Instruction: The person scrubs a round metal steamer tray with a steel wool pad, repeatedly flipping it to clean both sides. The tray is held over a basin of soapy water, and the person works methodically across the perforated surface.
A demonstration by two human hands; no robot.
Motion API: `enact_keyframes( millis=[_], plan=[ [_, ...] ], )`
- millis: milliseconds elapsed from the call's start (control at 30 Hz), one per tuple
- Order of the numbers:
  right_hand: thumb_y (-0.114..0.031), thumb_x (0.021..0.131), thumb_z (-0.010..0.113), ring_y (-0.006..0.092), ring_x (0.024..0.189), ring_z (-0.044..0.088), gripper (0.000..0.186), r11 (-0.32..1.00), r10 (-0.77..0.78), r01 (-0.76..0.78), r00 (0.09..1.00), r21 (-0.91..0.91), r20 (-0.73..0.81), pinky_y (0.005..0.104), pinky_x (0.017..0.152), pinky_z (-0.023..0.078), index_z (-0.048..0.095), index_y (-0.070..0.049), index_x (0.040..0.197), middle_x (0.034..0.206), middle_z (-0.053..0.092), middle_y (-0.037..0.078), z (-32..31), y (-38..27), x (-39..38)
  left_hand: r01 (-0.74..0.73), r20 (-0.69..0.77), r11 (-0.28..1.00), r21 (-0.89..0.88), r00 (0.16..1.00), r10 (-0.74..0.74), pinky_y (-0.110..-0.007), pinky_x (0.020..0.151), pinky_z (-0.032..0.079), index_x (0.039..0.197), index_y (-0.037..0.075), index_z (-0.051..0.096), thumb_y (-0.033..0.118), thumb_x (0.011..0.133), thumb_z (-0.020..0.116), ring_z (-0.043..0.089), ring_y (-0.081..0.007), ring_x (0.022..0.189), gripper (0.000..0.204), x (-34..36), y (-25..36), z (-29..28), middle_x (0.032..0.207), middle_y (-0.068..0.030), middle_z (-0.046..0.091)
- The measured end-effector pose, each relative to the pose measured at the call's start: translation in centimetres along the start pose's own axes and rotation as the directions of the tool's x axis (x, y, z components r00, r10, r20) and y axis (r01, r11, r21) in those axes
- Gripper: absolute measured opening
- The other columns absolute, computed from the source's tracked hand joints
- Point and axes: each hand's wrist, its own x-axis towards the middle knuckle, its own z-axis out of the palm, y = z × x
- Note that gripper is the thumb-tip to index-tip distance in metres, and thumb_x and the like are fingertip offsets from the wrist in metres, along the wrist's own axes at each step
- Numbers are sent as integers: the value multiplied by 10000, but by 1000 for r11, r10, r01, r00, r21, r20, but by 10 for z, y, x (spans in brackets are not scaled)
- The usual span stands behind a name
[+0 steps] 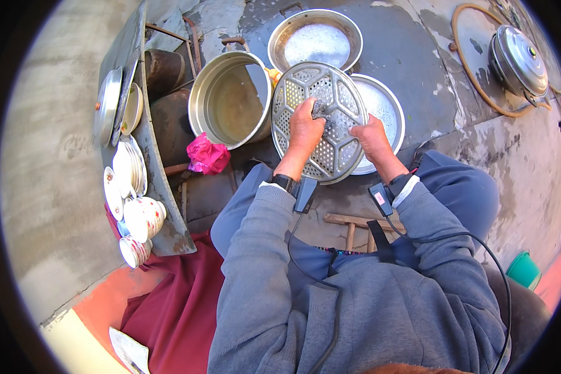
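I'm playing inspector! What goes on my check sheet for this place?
Surface: grey ground, wet-looking patches.
Job's things: perforated metal plate; dark scourer; far sudsy basin; near sudsy basin; large pot of brownish liquid.
Clutter: crumpled pink plastic; dishes on a board.
Hands: right hand grips the plate's edge; left hand over its face at the scourer, grip unclear.
Cables: black cables run from both wrist devices over the grey top.
Surroundings: hose loop, lidded pot and green tub at right.
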Motion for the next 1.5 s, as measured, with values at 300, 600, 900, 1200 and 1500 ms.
enact_keyframes(
  millis=[300, 600, 900, 1200, 1500],
  plan=[
    [87, 741, 583, 203, 952, 660, 478, 999, -3, 3, 1000, -34, -7, 310, 881, 509, 632, 65, 1216, 1100, 702, 122, 1, -1, -3, -15, -106, 988, 153, 994, 32, -438, 919, 521, 1151, 27, 679, 50, 726, 658, 661, -402, 1038, 427, 80, -18, 11, 1096, -234, 693],
    [80, 755, 591, 208, 967, 664, 476, 998, 1, 0, 1000, -71, 3, 335, 900, 514, 613, 53, 1230, 1102, 701, 116, -3, 8, 0, 104, -97, 991, 80, 991, -96, -394, 864, 535, 1119, 22, 703, 53, 711, 713, 706, -335, 940, 408, 22, -29, 12, 987, -193, 733],
    [73, 763, 606, 207, 942, 665, 490, 992, 22, -22, 1000, -126, -3, 334, 881, 518, 598, 55, 1253, 1084, 699, 119, -3, 7, -1, 230, -240, 973, -18, 944, -227, -408, 839, 527, 1034, 47, 713, 64, 743, 644, 685, -383, 932, 299, 99, -72, -6, 956, -198, 726],
    [69, 763, 609, 204, 938, 664, 488, 994, 20, -19, 1000, -111, 10, 331, 881, 517, 598, 59, 1251, 1085, 698, 118, -3, 7, 0, 93, -67, 994, -65, 993, -98, -341, 802, 545, 1078, 88, 735, 45, 731, 681, 711, -238, 847, 354, 84, -71, -10, 915, -125, 749],
    [62, 761, 608, 199, 935, 659, 473, 988, -12, 12, 1000, -153, 3, 325, 877, 517, 601, 65, 1234, 1079, 693, 112, -3, 7, 0, 101, -125, 992, 78, 988, -91, -403, 862, 535, 1078, 83, 730, 40, 741, 643, 696, -370, 952, 351, 91, -64, -13, 971, -196, 726]
  ],
)
